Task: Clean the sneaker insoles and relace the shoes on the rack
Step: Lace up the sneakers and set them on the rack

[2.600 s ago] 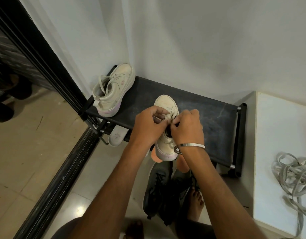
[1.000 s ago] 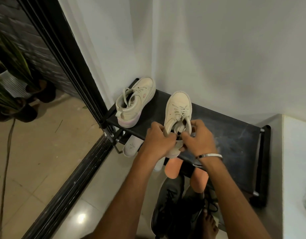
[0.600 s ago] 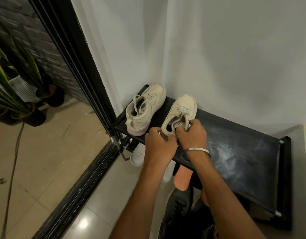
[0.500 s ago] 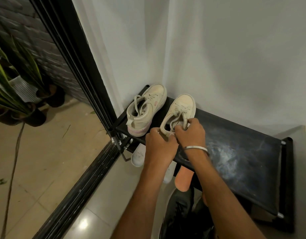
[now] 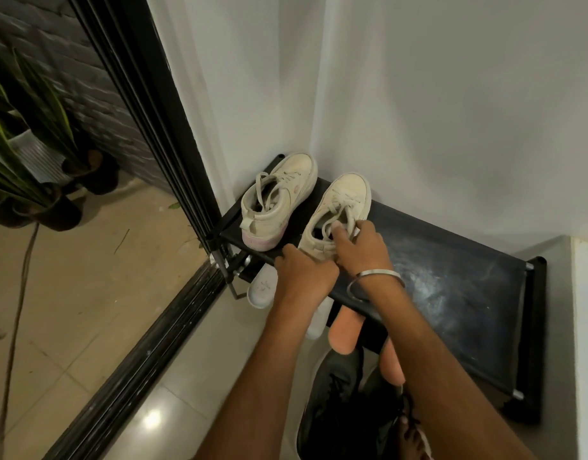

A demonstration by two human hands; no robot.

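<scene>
Right sneaker (image 5: 339, 214): set on the black rack (image 5: 452, 293) near its front edge, toe toward the wall; the heel end is held at the lip of the shelf. Laces are threaded and loose loops are seen over the tongue.
Right hand (image 5: 359, 250): laid over the collar of the shoe, fingers curled into the lace loops; a loop appears to be pinched at the fingertips. A metal bangle (image 5: 375, 280) is worn at the wrist.
Left hand (image 5: 302, 273): curled against the heel and the rack's front edge; what is gripped under the knuckles cannot be told.
Left sneaker (image 5: 276, 200): stood just beside the first, at the corner by the wall, its laces hanging slack into the opening.
Below the shelf: pale insoles (image 5: 262, 290) and orange ones (image 5: 344, 330) are seen jutting out on the lower tier, with dark shoes (image 5: 339, 400) beneath.
Risk, tipping: the held shoe could be pulled off the front lip if the lace is tugged toward the body, since little of the sole is backed by shelf there.
Risk, knot: a loop could slip from the pinch and the bow be left loose.
Risk, snagging: the bangle could be caught on a loop when the hand is withdrawn.
Risk, task order: the insoles are judged still outside the shoes, so relacing may have to be loosened for them.
</scene>
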